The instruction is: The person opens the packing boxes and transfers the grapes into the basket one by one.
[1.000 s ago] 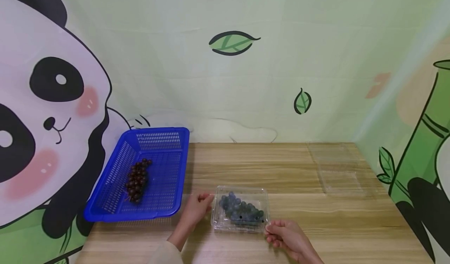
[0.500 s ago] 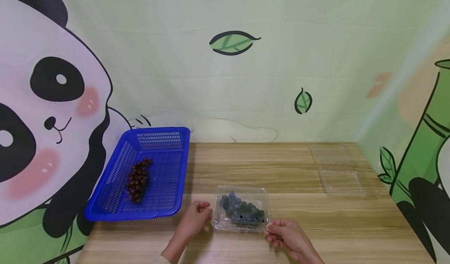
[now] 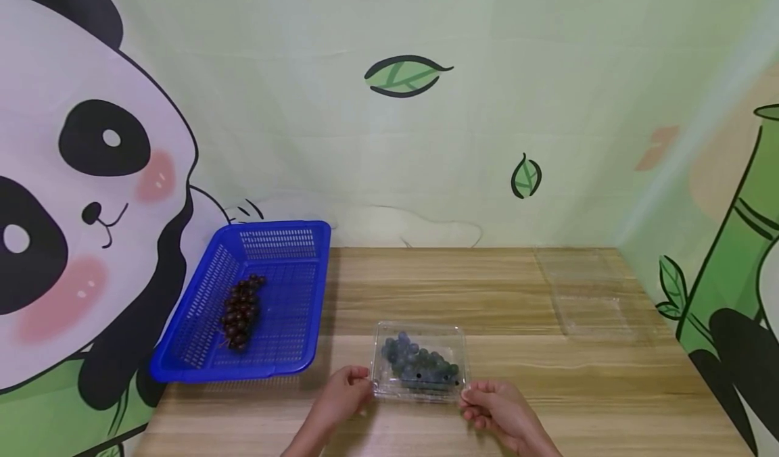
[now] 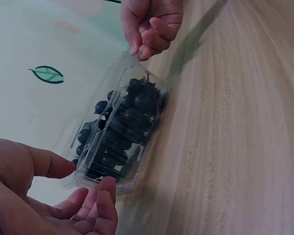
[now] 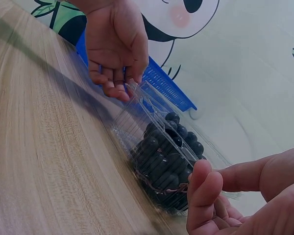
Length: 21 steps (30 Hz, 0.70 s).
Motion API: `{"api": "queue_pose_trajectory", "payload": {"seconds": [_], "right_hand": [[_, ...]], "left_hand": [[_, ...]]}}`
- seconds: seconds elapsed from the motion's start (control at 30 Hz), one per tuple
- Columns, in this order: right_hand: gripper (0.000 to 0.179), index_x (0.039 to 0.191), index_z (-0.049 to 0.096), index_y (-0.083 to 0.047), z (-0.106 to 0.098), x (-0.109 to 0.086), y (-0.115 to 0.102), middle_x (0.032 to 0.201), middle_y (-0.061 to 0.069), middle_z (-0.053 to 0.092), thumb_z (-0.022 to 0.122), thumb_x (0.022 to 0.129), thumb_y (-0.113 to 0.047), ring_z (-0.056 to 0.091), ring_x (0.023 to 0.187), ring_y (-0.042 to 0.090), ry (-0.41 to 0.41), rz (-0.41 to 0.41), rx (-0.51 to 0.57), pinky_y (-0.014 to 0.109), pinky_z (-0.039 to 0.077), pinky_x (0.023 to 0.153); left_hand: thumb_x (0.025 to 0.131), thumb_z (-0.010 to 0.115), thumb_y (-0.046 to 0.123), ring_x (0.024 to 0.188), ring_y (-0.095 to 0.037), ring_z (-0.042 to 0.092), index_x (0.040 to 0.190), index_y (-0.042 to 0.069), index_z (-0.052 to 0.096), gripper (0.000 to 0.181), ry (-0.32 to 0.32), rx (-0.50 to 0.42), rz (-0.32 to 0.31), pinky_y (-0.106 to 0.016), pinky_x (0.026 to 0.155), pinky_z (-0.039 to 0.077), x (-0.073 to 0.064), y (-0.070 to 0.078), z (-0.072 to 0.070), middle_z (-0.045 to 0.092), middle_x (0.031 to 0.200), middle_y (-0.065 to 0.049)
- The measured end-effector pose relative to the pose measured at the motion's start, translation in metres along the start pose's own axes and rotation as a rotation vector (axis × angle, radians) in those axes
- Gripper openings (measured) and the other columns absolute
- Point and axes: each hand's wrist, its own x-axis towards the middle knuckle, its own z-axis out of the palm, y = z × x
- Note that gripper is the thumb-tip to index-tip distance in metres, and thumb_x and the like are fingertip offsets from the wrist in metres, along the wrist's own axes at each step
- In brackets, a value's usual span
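A clear plastic clamshell box, its lid down, stands on the wooden table with a bunch of dark grapes inside. At its front left corner is my left hand, thumb on the lid's edge and fingers just below the rim. The front right corner is pinched between thumb and fingers of my right hand. Seen from the left wrist, the dark grapes fill much of the box and my right hand grips its far corner. From the right wrist, my left hand has its fingertips at the opposite corner.
Left of the box, a blue plastic basket holds a bunch of reddish-brown grapes. Another clear plastic container lies at the table's back right. Behind the table hangs a printed panda backdrop.
My left hand has slid along the box's left side toward the front left corner. My right hand stays at the front right corner, and the box has hardly moved.
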Motion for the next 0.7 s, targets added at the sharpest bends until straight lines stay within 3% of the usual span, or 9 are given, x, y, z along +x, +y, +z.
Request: {"api": "queue_pose_trajectory", "payload": {"seconds": [0.17, 0.47, 0.7], "right_hand": [[0.010, 0.096, 0.068, 0.001, -0.0003, 0.0008, -0.0008, 0.086, 0.005, 0.072, 0.062, 0.101, -0.006, 0.064, 0.069, 0.006, -0.001, 0.006, 0.000, 0.017, 0.050, 0.056], [0.010, 0.095, 0.068, 0.001, 0.0003, 0.0000, -0.0015, 0.085, 0.004, 0.071, 0.063, 0.101, -0.006, 0.064, 0.069, 0.006, -0.001, 0.007, 0.005, 0.018, 0.050, 0.056], [0.009, 0.094, 0.067, -0.001, 0.0000, 0.0008, -0.0007, 0.085, 0.004, 0.071, 0.063, 0.100, -0.007, 0.064, 0.069, 0.007, 0.004, 0.007, 0.010, 0.018, 0.050, 0.057]], "left_hand": [[0.094, 0.060, 0.005, 0.074, -0.017, 0.060, 0.115, -0.017, 0.057, 0.031, -0.029, -0.029, -0.008, -0.029, 0.063, 0.051, -0.0004, -0.0034, 0.0038, 0.065, 0.087, -0.011], [0.097, 0.059, 0.007, 0.069, -0.014, 0.060, 0.105, -0.009, 0.059, 0.018, -0.024, -0.049, -0.052, -0.028, 0.064, 0.051, -0.0017, -0.0056, 0.0063, 0.066, 0.080, -0.009], [0.098, 0.057, 0.000, 0.069, -0.014, 0.065, 0.102, -0.010, 0.057, 0.011, -0.039, -0.157, -0.085, -0.027, 0.065, 0.058, -0.0002, -0.0075, 0.0063, 0.067, 0.084, -0.013]]}}
